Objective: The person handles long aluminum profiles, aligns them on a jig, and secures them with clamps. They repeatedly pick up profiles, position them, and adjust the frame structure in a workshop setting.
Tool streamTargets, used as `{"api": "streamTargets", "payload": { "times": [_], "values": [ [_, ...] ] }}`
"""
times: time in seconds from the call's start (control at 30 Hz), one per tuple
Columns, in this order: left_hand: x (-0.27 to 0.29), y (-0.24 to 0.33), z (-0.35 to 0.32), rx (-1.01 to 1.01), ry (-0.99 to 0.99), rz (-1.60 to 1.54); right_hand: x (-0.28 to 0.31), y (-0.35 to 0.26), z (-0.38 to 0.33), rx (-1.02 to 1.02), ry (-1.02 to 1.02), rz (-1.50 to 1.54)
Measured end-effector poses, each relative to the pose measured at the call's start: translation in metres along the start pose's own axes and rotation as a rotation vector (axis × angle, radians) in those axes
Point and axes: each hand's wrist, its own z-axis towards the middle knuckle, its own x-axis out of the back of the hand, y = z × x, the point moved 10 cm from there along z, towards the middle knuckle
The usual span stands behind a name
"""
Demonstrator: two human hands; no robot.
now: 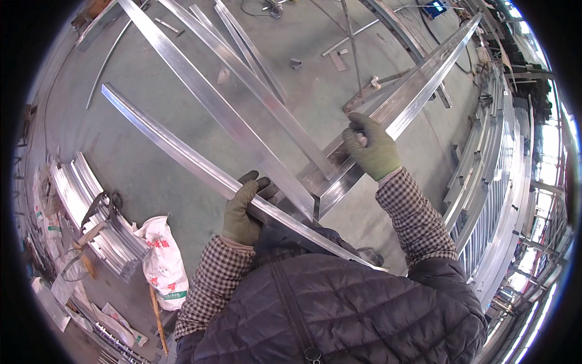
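Observation:
My left hand, in a green work glove, is closed around a long silver metal bar. That bar slants from the upper left down across the front of my jacket. My right hand, gloved too, is held over a long metal beam on the right, its fingers curled in. A small pale patch shows between those fingers; I cannot make out what it is. Two more silver bars, a wide one and a narrower one, lie between my hands, their near ends at the beam.
At the left lie a stack of shiny metal profiles and a white sack. Long profiles are stacked along the right. Thinner bars and scraps lie on the grey floor ahead; a blue device sits farther off.

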Motion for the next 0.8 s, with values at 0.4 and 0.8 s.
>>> {"api": "streamTargets", "payload": {
  "times": [0.4,0.8],
  "values": [
    [-0.011,-0.016,0.02,0.033,-0.005,0.111,-0.001,0.027,-0.016,0.203,0.449,0.002],
    [-0.024,-0.002,-0.025,-0.13,-0.074,0.303,0.001,0.001,-0.097,0.045,0.217,0.466]
  ]
}}
